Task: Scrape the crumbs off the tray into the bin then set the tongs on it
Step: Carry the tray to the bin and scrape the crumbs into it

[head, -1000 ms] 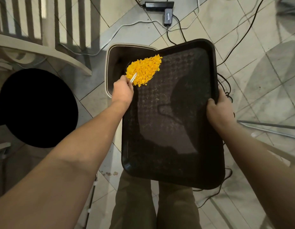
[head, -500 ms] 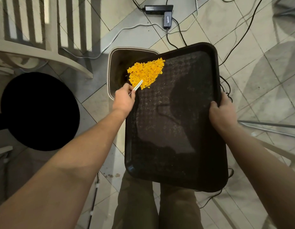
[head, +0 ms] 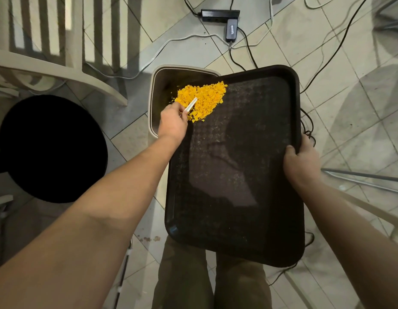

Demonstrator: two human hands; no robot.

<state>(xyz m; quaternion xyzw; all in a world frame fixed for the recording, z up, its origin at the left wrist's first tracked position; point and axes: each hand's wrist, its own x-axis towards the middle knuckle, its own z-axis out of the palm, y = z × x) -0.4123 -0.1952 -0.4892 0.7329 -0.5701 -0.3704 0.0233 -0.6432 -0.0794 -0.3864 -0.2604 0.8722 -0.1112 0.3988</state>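
A dark brown tray [head: 233, 175] is held over the floor, its far left corner overlapping the beige bin [head: 154, 85]. A heap of orange-yellow crumbs [head: 202, 98] lies at that corner, some spilling over the tray's edge above the bin's opening. My right hand [head: 301, 162] grips the tray's right rim. My left hand [head: 173, 122] is closed around a thin white tool [head: 191, 107], likely the tongs, whose tip rests in the crumbs. Only a short white end of the tool shows.
A round black stool [head: 51, 148] stands at the left, with a pale slatted chair [head: 59, 52] behind it. Black and white cables and a power strip [head: 220, 13] lie on the tiled floor beyond the bin. My legs are under the tray.
The white tool has pushed further into the crumbs, and the heap has spread toward the tray's corner, with bits now tipping over the edge above the bin.
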